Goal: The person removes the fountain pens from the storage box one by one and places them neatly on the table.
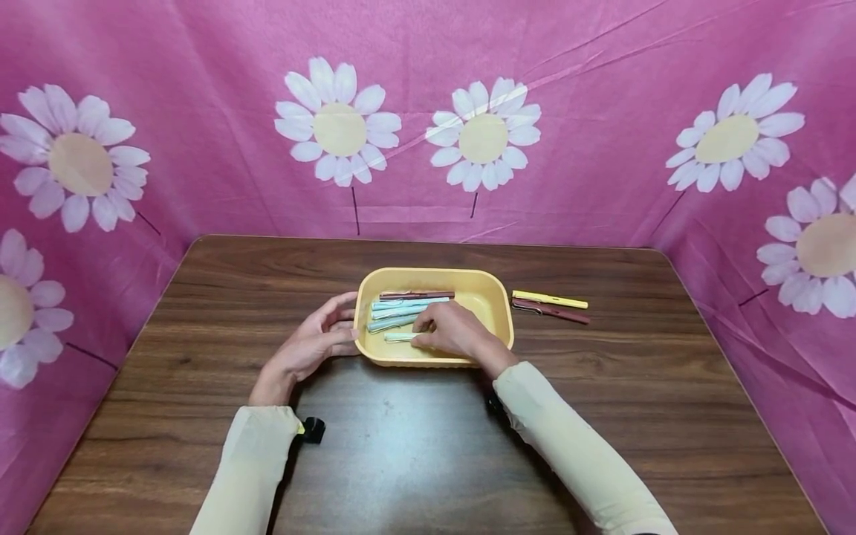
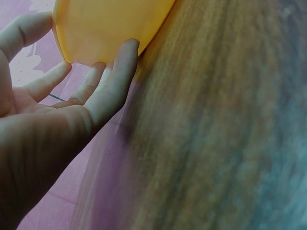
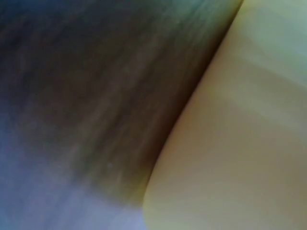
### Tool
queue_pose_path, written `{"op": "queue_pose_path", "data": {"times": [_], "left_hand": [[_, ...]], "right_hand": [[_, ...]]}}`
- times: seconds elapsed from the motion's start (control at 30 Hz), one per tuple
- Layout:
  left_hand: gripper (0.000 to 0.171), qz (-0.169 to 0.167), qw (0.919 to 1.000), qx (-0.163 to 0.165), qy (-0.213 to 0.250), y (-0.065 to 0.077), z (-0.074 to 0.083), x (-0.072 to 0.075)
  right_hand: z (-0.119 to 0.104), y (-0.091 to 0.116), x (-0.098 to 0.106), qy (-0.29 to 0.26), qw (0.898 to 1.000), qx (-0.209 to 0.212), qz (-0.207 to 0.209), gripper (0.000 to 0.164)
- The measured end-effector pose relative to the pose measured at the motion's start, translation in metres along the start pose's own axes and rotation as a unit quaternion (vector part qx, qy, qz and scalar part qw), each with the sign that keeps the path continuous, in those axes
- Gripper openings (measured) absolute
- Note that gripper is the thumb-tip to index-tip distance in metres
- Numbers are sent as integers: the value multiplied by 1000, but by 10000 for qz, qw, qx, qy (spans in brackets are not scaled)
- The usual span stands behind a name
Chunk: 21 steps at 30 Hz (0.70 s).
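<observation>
A yellow plastic bin [image 1: 498, 286] stands on the table; several pens lie side by side in its left part. They include a maroon pen [image 1: 435, 296], light blue pens [image 1: 401, 303] and a grey-teal pen [image 1: 391, 325]. My right hand [image 1: 455, 329] reaches into the bin and pinches a pale green pen [image 1: 399, 337] near the front wall, covering the pen's right end. Against the bin's left outer wall rest the fingertips of my left hand [image 1: 319, 334]; its fingers are spread. The left wrist view shows these fingers on the bin wall [image 2: 105, 28]. Only the blurred bin wall [image 3: 230, 158] shows in the right wrist view.
Right of the bin, a yellow pen [image 1: 551, 299] and another maroon pen [image 1: 555, 312] lie on the brown wooden table [image 1: 401, 446]. A pink cloth [image 1: 414, 37] with white flowers hangs behind the table and at both sides.
</observation>
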<state>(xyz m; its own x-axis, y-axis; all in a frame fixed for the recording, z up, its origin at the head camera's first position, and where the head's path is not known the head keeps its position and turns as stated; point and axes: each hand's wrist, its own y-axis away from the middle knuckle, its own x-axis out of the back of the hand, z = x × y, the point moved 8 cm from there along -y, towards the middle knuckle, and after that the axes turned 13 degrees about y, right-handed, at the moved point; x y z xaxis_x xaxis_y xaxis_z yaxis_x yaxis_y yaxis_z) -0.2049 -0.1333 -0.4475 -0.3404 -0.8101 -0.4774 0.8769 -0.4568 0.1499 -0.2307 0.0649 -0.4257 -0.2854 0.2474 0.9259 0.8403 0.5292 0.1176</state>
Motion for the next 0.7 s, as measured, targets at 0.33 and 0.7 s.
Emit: {"op": "queue_pose_path", "data": {"times": [0.33,0.7], "left_hand": [[73,15,10000,-15,43,0,0,2],[73,12,10000,-28,36,0,-1,1]], "right_hand": [[-3,0,6,172,9995,186,165,5],[0,5,13,-509,9972,185,516,10]]}}
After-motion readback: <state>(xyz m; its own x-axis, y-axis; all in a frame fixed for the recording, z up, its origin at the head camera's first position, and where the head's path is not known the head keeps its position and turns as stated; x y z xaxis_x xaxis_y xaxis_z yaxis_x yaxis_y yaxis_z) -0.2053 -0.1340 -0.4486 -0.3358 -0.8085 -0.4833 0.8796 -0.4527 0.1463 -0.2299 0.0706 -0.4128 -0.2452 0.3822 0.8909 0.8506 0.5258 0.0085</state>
